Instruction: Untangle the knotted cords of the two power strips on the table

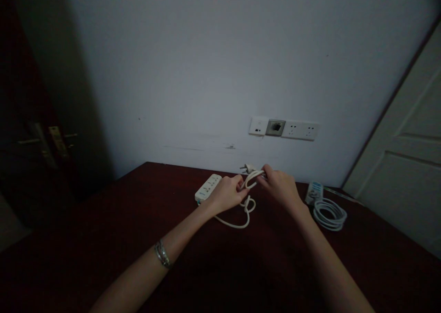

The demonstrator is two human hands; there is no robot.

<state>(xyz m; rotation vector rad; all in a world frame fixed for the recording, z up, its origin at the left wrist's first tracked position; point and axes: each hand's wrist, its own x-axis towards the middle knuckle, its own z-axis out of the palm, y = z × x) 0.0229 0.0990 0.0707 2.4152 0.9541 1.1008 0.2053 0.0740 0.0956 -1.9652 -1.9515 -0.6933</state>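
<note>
A white power strip point(207, 188) lies on the dark red-brown table point(103, 239) near the wall. Its white cord point(241, 219) loops on the table and rises between my hands. My left hand point(227, 193) is closed on the cord beside the strip. My right hand point(280, 184) pinches a bent loop of the same cord, just behind the plug point(247, 168), whose prongs point left in the air. A bracelet is on my left wrist.
A second power strip point(314, 192) with a coiled white cable point(329, 213) lies at the right. Wall sockets point(299, 130) sit on the white wall above the table. A dark door with a handle point(51, 141) stands left, a white door point(406, 157) right.
</note>
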